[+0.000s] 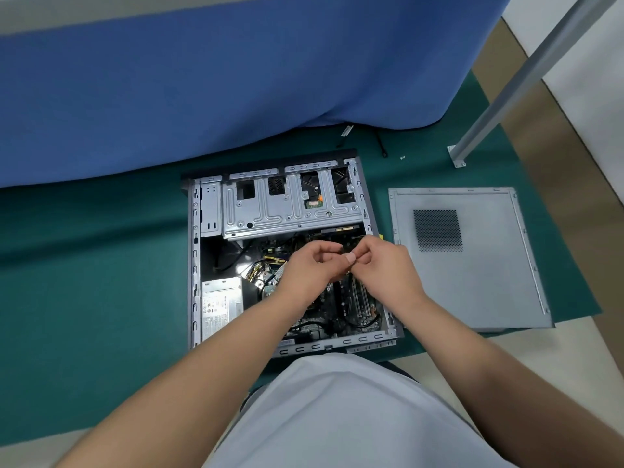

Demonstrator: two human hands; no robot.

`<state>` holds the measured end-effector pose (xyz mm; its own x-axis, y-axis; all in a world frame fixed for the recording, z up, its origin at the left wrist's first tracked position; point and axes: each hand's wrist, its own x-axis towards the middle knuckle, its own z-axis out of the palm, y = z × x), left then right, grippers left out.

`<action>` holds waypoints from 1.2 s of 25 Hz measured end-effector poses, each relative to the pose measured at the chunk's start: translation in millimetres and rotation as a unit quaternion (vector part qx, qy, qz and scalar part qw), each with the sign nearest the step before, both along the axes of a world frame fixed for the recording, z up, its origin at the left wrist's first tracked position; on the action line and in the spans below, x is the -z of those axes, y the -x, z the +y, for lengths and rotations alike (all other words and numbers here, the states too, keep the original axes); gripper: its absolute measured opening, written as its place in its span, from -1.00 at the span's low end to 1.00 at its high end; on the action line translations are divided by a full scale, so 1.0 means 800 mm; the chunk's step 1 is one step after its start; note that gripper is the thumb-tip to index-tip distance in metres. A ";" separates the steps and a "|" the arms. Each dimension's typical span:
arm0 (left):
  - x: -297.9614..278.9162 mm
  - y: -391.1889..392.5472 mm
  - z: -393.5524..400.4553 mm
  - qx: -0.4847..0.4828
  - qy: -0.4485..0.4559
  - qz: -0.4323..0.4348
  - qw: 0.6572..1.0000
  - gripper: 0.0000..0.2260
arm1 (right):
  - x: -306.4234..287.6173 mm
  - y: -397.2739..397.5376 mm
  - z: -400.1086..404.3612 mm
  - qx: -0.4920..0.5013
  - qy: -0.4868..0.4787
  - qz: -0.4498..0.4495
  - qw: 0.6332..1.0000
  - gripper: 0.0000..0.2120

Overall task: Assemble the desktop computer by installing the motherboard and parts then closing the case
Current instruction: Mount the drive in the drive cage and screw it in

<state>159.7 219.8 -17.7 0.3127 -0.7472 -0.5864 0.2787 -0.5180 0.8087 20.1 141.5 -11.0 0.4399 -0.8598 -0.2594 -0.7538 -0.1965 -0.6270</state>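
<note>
1. My left hand (312,265) and right hand (383,265) meet over the middle of the open computer case (290,255), fingertips almost touching.
2. Both hands have their fingers curled inward. They seem to be pinching something small between them, but I cannot tell what it is; it is hidden by the fingers.
3. Directly below my hands the motherboard (341,305) sits inside the case, dark, with its memory slots showing beside my right wrist.
4. To the left of my left forearm, the grey power supply (221,307) fills the near left corner of the case, with a bundle of yellow and black cables (258,268) running from it toward the board.
5. The far half of the case holds the silver drive cage (290,206), well beyond my hands.
6. The case lies on its side on a green mat (94,282) on the floor, open side up.
7. The grey side panel (472,265), with its vent grille, lies flat on the mat just to the right of the case, apart from it.
8. Beyond the case, near the hanging blue cloth (219,82), a few small parts and two tiny screws (401,158) rest on the mat.
9. A slanted metal post (526,76) stands at the far right.
</note>
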 end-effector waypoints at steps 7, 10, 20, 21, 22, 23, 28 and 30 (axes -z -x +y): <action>0.006 0.010 -0.026 -0.067 -0.057 0.072 0.994 -0.88 | 0.007 0.007 -0.003 -0.022 0.008 -0.019 1.000 -0.93; 0.009 0.010 -0.037 -0.071 -0.075 0.111 0.988 -0.89 | 0.012 0.020 -0.019 -0.086 0.084 -0.021 0.993 -0.81; 0.035 0.021 -0.066 -0.127 -0.121 0.168 0.970 -0.89 | 0.036 0.007 -0.057 -0.185 0.209 0.028 0.960 -0.91; 0.038 0.021 -0.067 -0.129 -0.123 0.169 0.969 -0.90 | 0.039 0.005 -0.061 -0.187 0.209 0.030 0.959 -0.93; 0.040 0.021 -0.069 -0.131 -0.124 0.168 0.969 -0.91 | 0.041 0.004 -0.063 -0.191 0.211 0.032 0.958 -0.94; 0.041 0.020 -0.070 -0.134 -0.126 0.169 0.968 -0.92 | 0.042 0.003 -0.065 -0.195 0.212 0.033 0.957 -0.95; 0.044 0.022 -0.073 -0.159 -0.116 0.188 0.962 -0.83 | 0.046 0.000 -0.068 -0.208 0.207 0.035 0.955 -0.94; 0.044 0.023 -0.074 -0.164 -0.114 0.189 0.961 -0.81 | 0.046 -0.001 -0.069 -0.207 0.206 0.037 0.956 -0.94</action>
